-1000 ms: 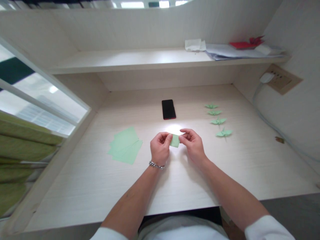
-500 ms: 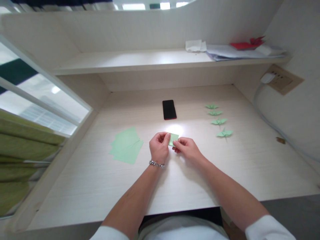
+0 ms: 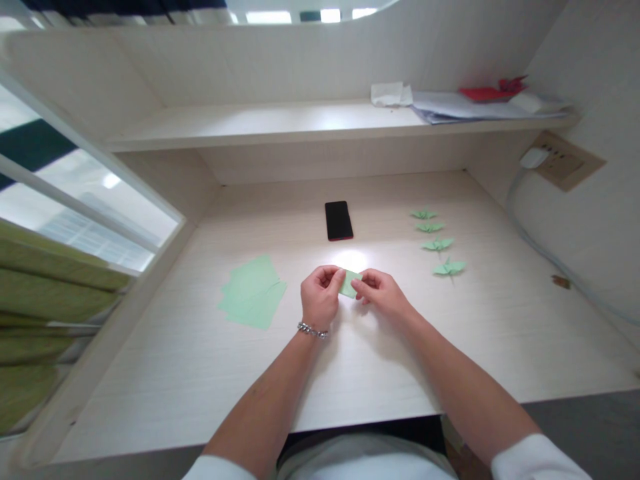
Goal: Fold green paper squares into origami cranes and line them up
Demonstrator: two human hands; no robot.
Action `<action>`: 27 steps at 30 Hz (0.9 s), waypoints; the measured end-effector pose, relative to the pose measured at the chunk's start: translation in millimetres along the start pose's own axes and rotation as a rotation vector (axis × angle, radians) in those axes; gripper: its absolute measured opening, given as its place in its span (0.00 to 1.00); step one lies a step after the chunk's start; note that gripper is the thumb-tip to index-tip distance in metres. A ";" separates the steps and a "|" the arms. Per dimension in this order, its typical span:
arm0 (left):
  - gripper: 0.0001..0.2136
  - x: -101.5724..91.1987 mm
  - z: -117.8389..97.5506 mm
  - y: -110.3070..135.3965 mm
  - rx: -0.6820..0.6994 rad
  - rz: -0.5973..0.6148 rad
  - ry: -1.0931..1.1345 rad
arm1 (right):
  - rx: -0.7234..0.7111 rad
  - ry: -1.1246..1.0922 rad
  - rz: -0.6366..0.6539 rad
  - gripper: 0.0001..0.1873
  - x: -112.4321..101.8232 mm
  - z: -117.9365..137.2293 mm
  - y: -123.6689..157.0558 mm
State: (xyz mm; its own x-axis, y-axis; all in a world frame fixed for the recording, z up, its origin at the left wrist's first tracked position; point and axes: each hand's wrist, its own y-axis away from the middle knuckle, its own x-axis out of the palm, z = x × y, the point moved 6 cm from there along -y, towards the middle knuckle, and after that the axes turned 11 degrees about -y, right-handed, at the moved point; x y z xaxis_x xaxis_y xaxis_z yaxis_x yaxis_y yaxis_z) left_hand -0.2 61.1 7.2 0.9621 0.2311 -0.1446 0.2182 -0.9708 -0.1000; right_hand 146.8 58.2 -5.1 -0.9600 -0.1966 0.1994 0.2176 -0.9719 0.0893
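Observation:
Between my two hands is a small folded piece of light green paper [image 3: 349, 285], held just above the desk. My left hand [image 3: 320, 297] pinches its left side, thumb on top. On the right side, my right hand [image 3: 383, 292] grips the edge between thumb and fingers. To the left lies a fanned stack of green paper sheets [image 3: 255, 293]. Several green paper cranes stand in a column to the right, the nearest crane [image 3: 449, 268] closest to my right hand. My fingertips hide part of the folded paper.
A black phone [image 3: 339, 221] lies on the desk [image 3: 240, 393] beyond my hands. Papers [image 3: 460, 110], a white tissue [image 3: 391, 95] and a red folded paper [image 3: 487, 94] rest on the shelf [image 3: 250, 120]. A cable [image 3: 550, 257] runs from the wall socket [image 3: 570, 162] along the right side.
The folded paper has tilted and shifted slightly to the right. My right hand has moved a little right and up along its edge, while my left hand keeps its pinch.

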 end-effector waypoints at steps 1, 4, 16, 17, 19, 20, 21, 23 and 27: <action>0.10 2.0 -0.9 0.9 -0.001 0.029 -0.006 | -0.027 -0.006 -0.018 0.16 -3.3 2.4 -0.5; 0.09 5.6 -3.1 3.4 0.000 0.089 -0.009 | -0.079 0.020 -0.039 0.15 -8.9 7.2 -0.9; 0.10 12.0 -1.6 5.8 -0.020 0.189 -0.014 | -0.147 -0.012 -0.118 0.14 -11.2 9.6 -0.3; 0.11 12.1 -0.3 5.7 -0.029 0.197 -0.015 | -0.135 -0.021 -0.109 0.14 -11.4 9.0 -0.8; 0.11 12.3 0.1 6.0 -0.027 0.213 -0.034 | -0.112 -0.028 -0.078 0.13 -11.1 8.2 -1.6; 0.10 12.5 -0.7 6.3 -0.019 0.223 -0.048 | -0.111 -0.021 -0.066 0.13 -11.1 8.3 -1.9; 0.10 12.9 -1.8 6.6 -0.010 0.234 -0.058 | -0.119 -0.005 -0.064 0.12 -11.5 8.9 -1.9; 0.10 14.2 -4.1 7.4 0.001 0.254 -0.065 | -0.147 0.043 -0.079 0.11 -12.3 10.8 -1.6; 0.12 16.1 -2.7 7.3 -0.041 0.251 -0.007 | -0.189 0.094 -0.128 0.09 -12.7 12.9 -0.7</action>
State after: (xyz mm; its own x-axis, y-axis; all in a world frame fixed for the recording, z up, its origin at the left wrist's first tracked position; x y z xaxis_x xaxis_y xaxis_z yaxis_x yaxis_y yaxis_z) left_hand 17.3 57.5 6.8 0.9859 -0.0173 -0.1663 -0.0209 -0.9996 -0.0200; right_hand 161.1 63.0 4.9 -0.9917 -0.0726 0.1061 0.0645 -0.9949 -0.0775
